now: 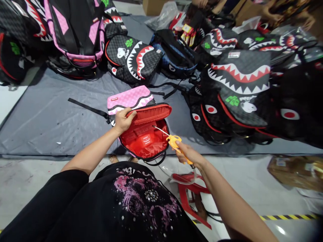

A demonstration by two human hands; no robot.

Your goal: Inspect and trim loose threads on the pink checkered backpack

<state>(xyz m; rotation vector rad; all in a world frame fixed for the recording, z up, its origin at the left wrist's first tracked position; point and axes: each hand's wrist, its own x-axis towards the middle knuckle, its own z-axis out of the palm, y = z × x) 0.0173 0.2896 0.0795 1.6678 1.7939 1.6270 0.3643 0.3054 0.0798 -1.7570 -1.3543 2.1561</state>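
Note:
A small pink and black backpack (130,95) lies unzipped on the grey table cover, its red lining (137,144) showing. My left hand (123,120) is closed on the edge of its raised flap (153,114), holding the bag open. In my right hand (186,153) is a yellow air blow gun (174,141), gripped round its handle. Its thin metal nozzle (161,130) points into the open compartment. A clear hose runs down from the gun's handle. Black straps spread out on both sides of the backpack.
Shark-mouth backpacks (239,80) are piled on the right, with more along the back, including a pink-trimmed one (83,57). A red stool (189,195) stands below the table edge. Cardboard boxes (295,171) sit at right. Another person's hands (275,16) are at the far right.

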